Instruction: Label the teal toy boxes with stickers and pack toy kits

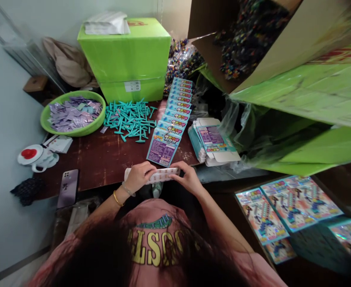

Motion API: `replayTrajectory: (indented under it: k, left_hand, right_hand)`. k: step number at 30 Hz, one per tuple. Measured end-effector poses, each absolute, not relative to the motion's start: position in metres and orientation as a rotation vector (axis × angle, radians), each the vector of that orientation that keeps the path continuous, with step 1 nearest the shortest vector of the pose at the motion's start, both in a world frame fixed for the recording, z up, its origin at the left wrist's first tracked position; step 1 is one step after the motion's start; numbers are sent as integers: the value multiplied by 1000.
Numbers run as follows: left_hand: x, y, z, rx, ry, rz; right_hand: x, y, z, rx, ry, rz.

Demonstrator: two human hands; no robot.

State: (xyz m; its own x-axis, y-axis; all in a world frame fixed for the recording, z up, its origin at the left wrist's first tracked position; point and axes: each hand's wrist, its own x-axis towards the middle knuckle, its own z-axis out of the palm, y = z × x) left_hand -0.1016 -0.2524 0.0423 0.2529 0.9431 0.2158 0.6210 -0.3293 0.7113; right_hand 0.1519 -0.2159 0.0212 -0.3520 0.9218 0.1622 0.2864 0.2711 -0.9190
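Head view: left hand (138, 176) and right hand (189, 178) grip a printed strip (161, 175) at the table edge (106, 182), open tabletop (91, 159) leftward.

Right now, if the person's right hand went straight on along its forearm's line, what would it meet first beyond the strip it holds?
Past the white printed strip, the right hand would probably meet the nearest blue-and-purple packet, though one view leaves their heights unclear.

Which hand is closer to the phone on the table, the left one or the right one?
Left. The left hand is to the right of the phone, holding the white printed strip; the right hand is farther right, at the strip's right end.
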Motion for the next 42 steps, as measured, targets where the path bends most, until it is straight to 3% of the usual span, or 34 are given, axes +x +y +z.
replayTrajectory:
  k: [10,14,17,20,28,38,42]
  left_hand:
    - [-84,-254,36,1767,1473,874]
    - [-87,-255,31,1863,1529,950]
    - [-88,-254,31,1989,1469,899]
    - [-88,-253,33,2007,1416,851]
    - [-109,-256,35,1627,1483,905]
    - [-103,-240,39,1475,1388,863]
    - [-110,-235,38,1431,1369,845]
  right_hand:
    - [137,-212,1,-1261,-1399,1440]
    - [144,-210,6,-1237,-1540,1145]
    - [143,-207,29,-1098,-1939,808]
    - [141,-199,44,-896,-2282,719]
    - [197,-169,27,-1166,-1860,788]
    - [156,-194,50,-935,-2116,840]
    - [165,-194,58,-803,-1907,1187]
